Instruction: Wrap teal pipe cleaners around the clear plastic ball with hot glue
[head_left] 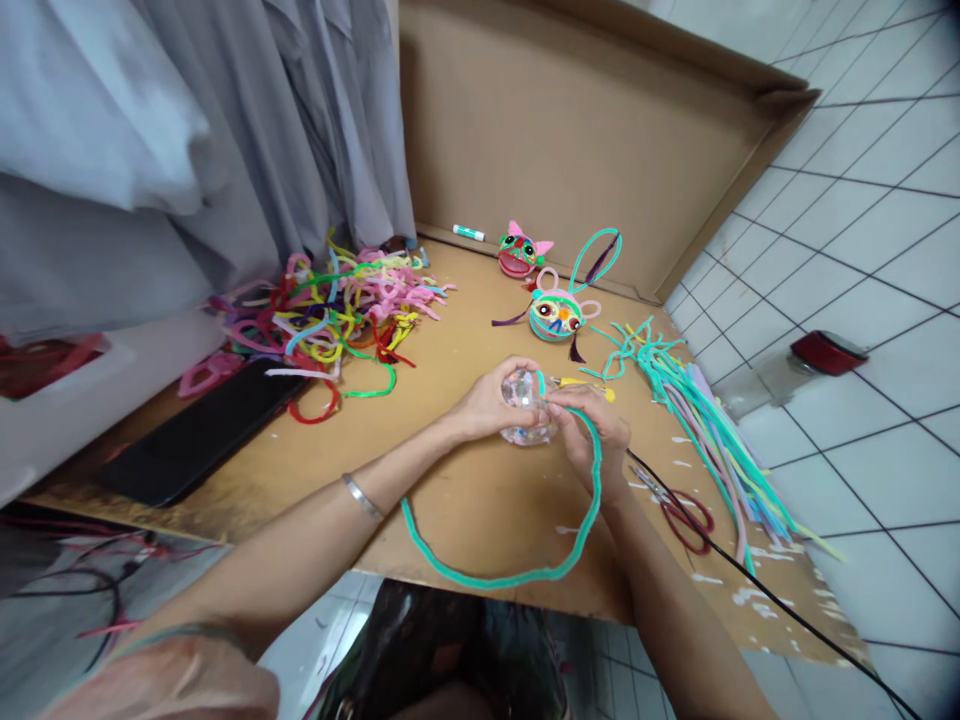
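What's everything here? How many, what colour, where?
table: 1, brown, centre
cardboard: 1, brown, back
ball: 1, clear, centre
stem: 1, teal, looping below ball
toys: 2, multicoloured, back
marker: 1, white-green, back
stem pile: 1, multicoloured, left
bundle: 1, multicoloured, right
scissors: 1, red handles, beside bundle
tool: 1, yellow, centre
slab: 1, black, left
cables: several, black, lower corners
cloth: some, grey, upper left
tiles: many, white, right
unclear object: 1, red, right
bracelet: 1, silver, lower left
left hand, right hand: 2, bare, at ball

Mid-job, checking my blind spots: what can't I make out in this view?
Head view:
Clear round piece: partly covered by the left hand.
Turquoise strip: far end hidden by the left forearm.
Marker: any lettering too small to read.
Black cable: cut off by the bottom edge.
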